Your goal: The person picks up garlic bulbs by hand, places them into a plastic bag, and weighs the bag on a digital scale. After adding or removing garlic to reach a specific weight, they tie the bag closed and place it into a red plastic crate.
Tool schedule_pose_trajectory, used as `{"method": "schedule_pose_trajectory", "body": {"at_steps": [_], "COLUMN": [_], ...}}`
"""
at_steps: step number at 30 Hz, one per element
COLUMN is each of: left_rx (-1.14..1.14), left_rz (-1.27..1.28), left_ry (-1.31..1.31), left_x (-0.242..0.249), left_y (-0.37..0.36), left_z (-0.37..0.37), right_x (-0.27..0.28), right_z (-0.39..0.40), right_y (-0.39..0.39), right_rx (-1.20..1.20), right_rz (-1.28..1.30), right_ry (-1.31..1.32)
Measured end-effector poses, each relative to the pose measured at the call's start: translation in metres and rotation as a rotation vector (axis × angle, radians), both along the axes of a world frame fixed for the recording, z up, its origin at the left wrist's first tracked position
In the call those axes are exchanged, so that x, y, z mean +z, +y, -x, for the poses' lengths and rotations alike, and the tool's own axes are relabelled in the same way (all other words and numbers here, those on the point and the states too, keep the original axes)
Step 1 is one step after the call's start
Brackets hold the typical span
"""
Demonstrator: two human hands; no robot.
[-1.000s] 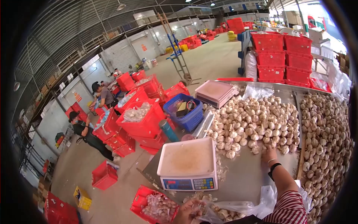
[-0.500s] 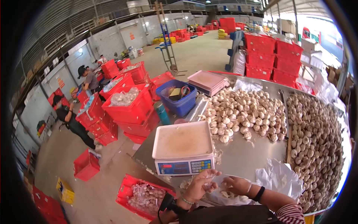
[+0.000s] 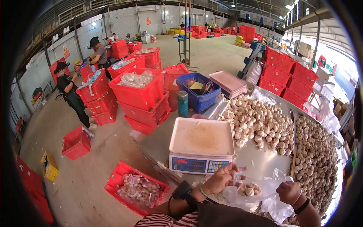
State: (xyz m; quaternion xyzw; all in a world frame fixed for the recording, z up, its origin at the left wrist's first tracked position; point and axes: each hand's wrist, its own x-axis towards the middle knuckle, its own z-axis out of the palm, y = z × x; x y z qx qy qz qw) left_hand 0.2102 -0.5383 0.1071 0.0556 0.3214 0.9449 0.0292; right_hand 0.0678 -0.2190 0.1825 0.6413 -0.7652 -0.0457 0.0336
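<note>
A clear plastic bag [image 3: 231, 195] with several garlic bulbs [image 3: 249, 190] in it is stretched between my hands at the table's front edge. My left hand [image 3: 221, 181] is closed on one side of the bag's top. On the other side, my right hand [image 3: 290, 193] grips the pulled-out plastic in a fist. Just beyond my left hand stands a digital scale [image 3: 202, 138] with garlic dust on its pan. Loose white garlic [image 3: 261, 121] is heaped behind, and more plastic bags [image 3: 278, 212] lie beneath my right hand.
Darker garlic [image 3: 315, 159] fills the table's right side behind a divider. A blue basket [image 3: 198, 102] and teal flask [image 3: 182, 104] stand past the scale. On the floor at left is a red crate [image 3: 160, 185] of bagged garlic. Stacked crates [image 3: 141, 96] and two people stand further left.
My hands have moved apart, with my right hand going right and spreading the bag, so the garlic inside shows. The camera view has shifted, and the scale display now reads digits.
</note>
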Motion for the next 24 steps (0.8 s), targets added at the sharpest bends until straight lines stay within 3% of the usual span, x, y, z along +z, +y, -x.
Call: {"method": "schedule_pose_trajectory", "body": {"at_steps": [2, 3, 5, 7, 9, 10, 11, 13, 15, 17, 19, 20, 22, 24], "left_rx": [-0.014, -0.012, -0.076, -0.109, -0.191, -0.192, -0.186, -0.194, -0.185, -0.181, -0.167, -0.177, -0.083, 0.058], "left_rz": [0.027, 0.033, 0.042, 0.042, 0.015, 0.092, 0.093, 0.282, 0.374, 0.467, 0.375, 0.366, 0.323, 0.1], "left_ry": [-0.042, -0.046, -0.05, -0.082, -0.175, -0.157, -0.167, -0.197, -0.198, -0.198, -0.189, -0.242, -0.286, -0.429], "left_x": [0.005, -0.001, -0.022, -0.035, -0.044, -0.036, -0.035, -0.035, -0.045, -0.043, -0.031, -0.046, -0.054, -0.033], "left_y": [0.003, 0.004, 0.01, 0.018, 0.027, 0.029, 0.033, 0.045, 0.058, 0.066, 0.075, 0.08, 0.087, 0.086], "left_z": [0.003, 0.005, 0.01, 0.015, 0.019, 0.02, 0.024, 0.032, 0.049, 0.056, 0.059, 0.066, 0.065, 0.057], "right_x": [-0.001, -0.001, 0.001, -0.025, -0.046, -0.071, -0.081, -0.094, -0.072, -0.075, -0.063, -0.071, -0.092, -0.104], "right_z": [-0.012, -0.017, -0.023, -0.018, -0.022, -0.01, -0.006, -0.013, -0.032, -0.04, -0.054, -0.048, -0.033, -0.023], "right_y": [-0.02, -0.031, -0.045, -0.048, -0.058, -0.047, -0.053, -0.067, -0.091, -0.1, -0.106, -0.099, -0.081, -0.063], "right_rx": [-0.041, -0.04, -0.211, -0.238, -0.587, -0.643, -0.643, -0.38, -0.509, -0.4, -0.465, -0.464, -0.393, -0.389], "right_rz": [0.482, 0.489, 0.786, 0.824, 1.063, 1.11, 1.109, 1.454, 1.205, 0.887, 0.84, 0.838, 0.859, 0.948], "right_ry": [0.096, 0.092, 0.175, 0.165, -0.077, -0.253, -0.266, -1.267, -1.468, -1.044, -0.793, -0.803, -0.469, -0.472]}}
